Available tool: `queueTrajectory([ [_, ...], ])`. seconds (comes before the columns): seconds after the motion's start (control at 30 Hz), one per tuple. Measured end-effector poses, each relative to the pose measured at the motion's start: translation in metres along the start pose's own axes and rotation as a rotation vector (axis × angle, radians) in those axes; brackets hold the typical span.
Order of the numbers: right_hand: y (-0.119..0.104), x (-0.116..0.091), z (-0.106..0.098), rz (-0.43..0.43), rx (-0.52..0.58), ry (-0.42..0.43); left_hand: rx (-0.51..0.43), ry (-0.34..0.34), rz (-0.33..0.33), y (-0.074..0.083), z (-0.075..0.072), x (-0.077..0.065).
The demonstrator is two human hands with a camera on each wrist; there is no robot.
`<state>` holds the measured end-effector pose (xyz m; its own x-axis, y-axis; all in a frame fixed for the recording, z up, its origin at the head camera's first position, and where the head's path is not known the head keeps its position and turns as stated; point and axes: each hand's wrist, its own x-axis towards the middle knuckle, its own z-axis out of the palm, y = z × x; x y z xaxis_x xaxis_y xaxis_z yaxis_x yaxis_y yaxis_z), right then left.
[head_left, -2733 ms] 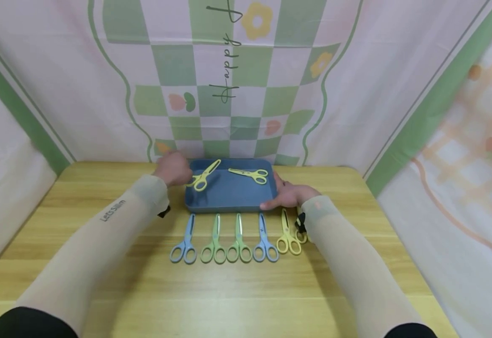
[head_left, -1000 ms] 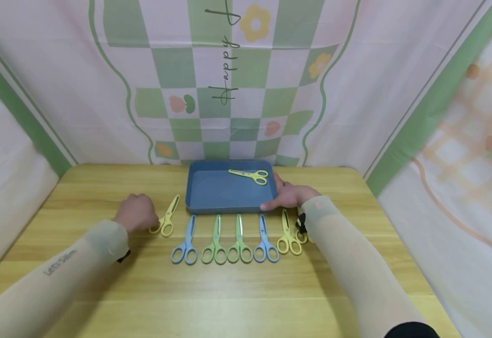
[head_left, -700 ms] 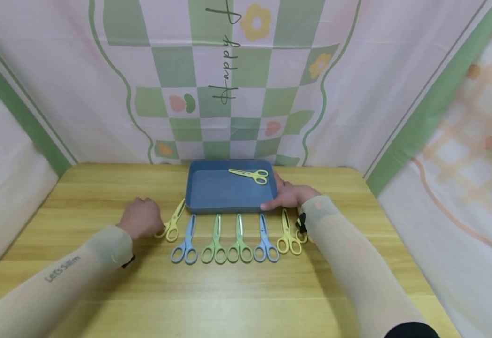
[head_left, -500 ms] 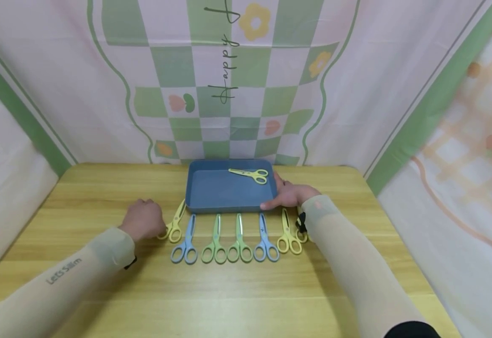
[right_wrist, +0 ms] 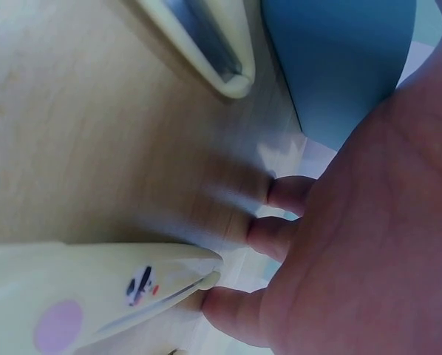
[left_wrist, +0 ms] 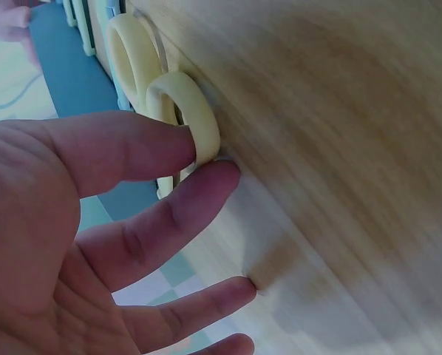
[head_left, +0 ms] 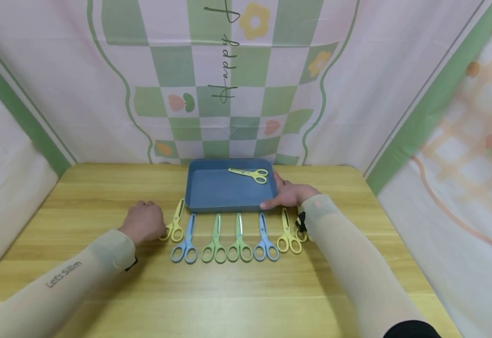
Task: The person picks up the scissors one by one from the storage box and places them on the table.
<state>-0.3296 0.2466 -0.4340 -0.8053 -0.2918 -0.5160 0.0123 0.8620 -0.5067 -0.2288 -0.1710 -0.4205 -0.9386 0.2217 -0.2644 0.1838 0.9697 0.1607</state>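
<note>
My left hand [head_left: 144,220] pinches one handle ring of a yellow pair of scissors [head_left: 176,222] between thumb and index finger, as the left wrist view shows. Those scissors are on the table at the row's left end, blades pointing away, beside the blue tray's [head_left: 225,192] near left corner. My right hand [head_left: 290,193] rests against the tray's near right corner, thumb along the near wall. Another yellow pair of scissors [head_left: 254,174] lies inside the tray. Under the right wrist, further yellow scissors [right_wrist: 95,274] are partly hidden in the head view.
In front of the tray lie blue scissors [head_left: 188,238], two green pairs of scissors [head_left: 216,239], a second blue pair [head_left: 264,238] and yellow scissors [head_left: 286,233], handles toward me. A patterned cloth [head_left: 246,108] hangs behind the wooden table [head_left: 237,300].
My left hand has carried the yellow scissors from the tray to the table left of the row, then shifted them right and turned them straighter. The right hand stays at the tray.
</note>
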Motion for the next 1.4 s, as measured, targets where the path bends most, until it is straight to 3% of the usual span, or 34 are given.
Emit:
queueTrajectory([
  [0.43,0.001,0.000,-0.002,0.006,-0.021,-0.005,-0.030,-0.022,0.003,0.001,-0.006,-0.002],
  [0.57,0.003,0.005,-0.001,0.018,-0.015,-0.010,-0.011,-0.082,0.002,0.002,-0.015,-0.003],
  [0.67,0.002,0.005,0.000,0.024,-0.009,-0.014,0.006,-0.088,0.019,0.004,-0.026,-0.002],
  [0.77,-0.001,0.001,0.002,0.025,-0.020,-0.020,-0.001,-0.022,0.099,0.006,-0.035,0.002],
  [0.87,-0.004,-0.002,0.003,0.027,-0.031,-0.026,-0.043,0.025,0.242,0.012,-0.039,0.012],
  [0.97,-0.006,-0.003,0.002,0.033,-0.032,-0.026,-0.090,0.029,0.401,0.025,-0.042,0.024],
  [1.07,-0.006,-0.005,0.001,0.036,-0.038,-0.026,-0.125,0.028,0.513,0.042,-0.046,0.036],
  [1.17,-0.006,-0.005,0.000,0.033,-0.038,-0.028,-0.124,0.019,0.556,0.059,-0.051,0.049],
  [1.4,-0.003,-0.002,0.000,0.035,-0.026,-0.016,-0.142,-0.056,0.541,0.086,-0.062,0.082],
])
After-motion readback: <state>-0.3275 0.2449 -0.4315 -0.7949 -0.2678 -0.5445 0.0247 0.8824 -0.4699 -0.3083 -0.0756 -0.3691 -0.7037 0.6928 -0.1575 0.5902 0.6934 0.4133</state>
